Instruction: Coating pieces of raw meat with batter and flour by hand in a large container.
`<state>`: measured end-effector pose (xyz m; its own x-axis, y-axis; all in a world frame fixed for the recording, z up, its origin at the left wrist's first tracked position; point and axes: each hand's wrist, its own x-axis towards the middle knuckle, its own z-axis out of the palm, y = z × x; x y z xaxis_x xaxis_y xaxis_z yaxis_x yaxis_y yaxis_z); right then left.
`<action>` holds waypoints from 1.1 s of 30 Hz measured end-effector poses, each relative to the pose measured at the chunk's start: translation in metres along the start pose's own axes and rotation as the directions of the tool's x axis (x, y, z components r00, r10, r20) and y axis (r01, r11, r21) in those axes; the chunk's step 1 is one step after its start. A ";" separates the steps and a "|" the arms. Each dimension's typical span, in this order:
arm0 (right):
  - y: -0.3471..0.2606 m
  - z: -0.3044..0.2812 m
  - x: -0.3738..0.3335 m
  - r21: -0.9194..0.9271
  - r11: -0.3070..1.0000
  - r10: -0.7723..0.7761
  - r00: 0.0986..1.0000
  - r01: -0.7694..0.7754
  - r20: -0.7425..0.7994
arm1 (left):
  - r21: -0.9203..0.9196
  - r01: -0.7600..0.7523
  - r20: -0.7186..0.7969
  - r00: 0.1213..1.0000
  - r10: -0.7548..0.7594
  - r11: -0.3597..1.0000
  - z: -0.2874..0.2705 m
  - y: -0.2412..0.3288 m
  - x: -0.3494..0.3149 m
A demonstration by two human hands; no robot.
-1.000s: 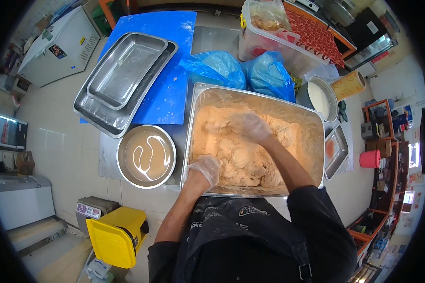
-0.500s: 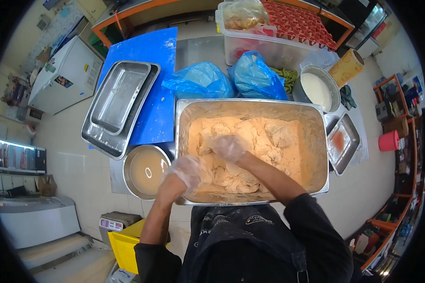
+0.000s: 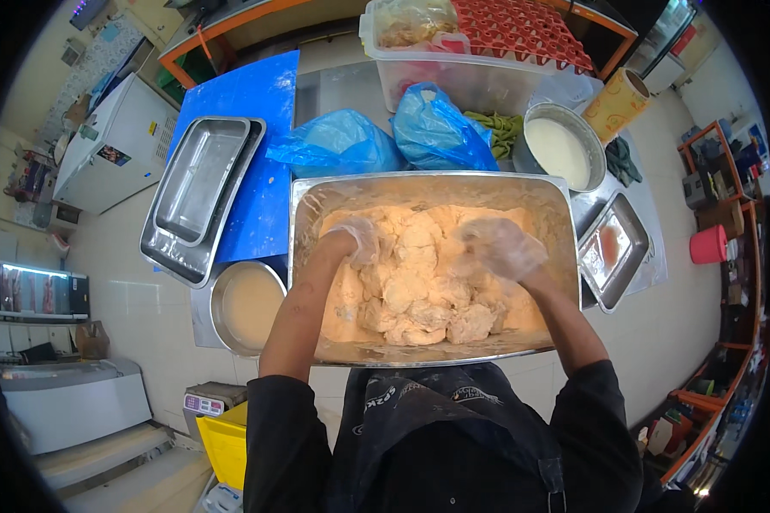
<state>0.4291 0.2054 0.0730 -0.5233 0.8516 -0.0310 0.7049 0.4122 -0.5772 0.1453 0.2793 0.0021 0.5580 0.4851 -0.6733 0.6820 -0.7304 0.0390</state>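
Note:
A deep steel pan [image 3: 432, 181] of peach-coloured flour stands in front of me. Lumpy flour-coated pieces [image 3: 419, 286], perhaps meat, are heaped along its middle. My left hand [image 3: 359, 239], in a clear plastic glove, reaches into the flour at the heap's left side; its fingertips are hidden there. On the heap's right side is my right hand [image 3: 503, 248], gloved the same way and a little blurred, with its fingers stretched toward the pieces. I can make out no piece held in either hand.
Left of the pan are a round pan of cloudy liquid [image 3: 250, 308] and stacked steel trays [image 3: 201, 184] on a blue board [image 3: 269, 197]. Behind it sit blue plastic bags [image 3: 338, 141]. To the right stand a pot of white powder [image 3: 560, 150] and a shallow tray [image 3: 614, 256].
My left hand has gone from the pan's front left rim to the heap's far left side. My right hand has swung rightward across the heap. More of the coated pieces shows between them.

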 end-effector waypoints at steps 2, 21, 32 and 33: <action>0.023 0.039 0.026 -0.289 0.910 -0.394 0.839 0.298 -0.376 | 0.009 0.020 -0.021 1.000 -0.019 1.000 -0.007 0.002 0.001; 0.087 0.032 0.030 -0.290 0.923 -0.158 0.938 0.251 0.307 | -0.244 0.379 -0.212 0.877 -0.431 0.893 0.033 0.058 -0.080; 0.056 0.037 0.078 -0.459 0.830 -0.357 0.934 0.317 0.002 | -0.108 0.427 0.069 0.904 -0.422 0.898 0.029 0.097 -0.112; 0.047 0.049 0.093 -0.417 0.858 -0.201 0.944 0.299 0.263 | -0.108 0.432 0.071 0.902 -0.427 0.895 0.025 0.100 -0.115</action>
<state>0.3905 0.2881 0.0030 -0.7615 0.6355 -0.1273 0.6480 0.7436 -0.1647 0.1374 0.1387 0.0656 0.1783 0.7146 -0.6765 0.9026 -0.3925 -0.1767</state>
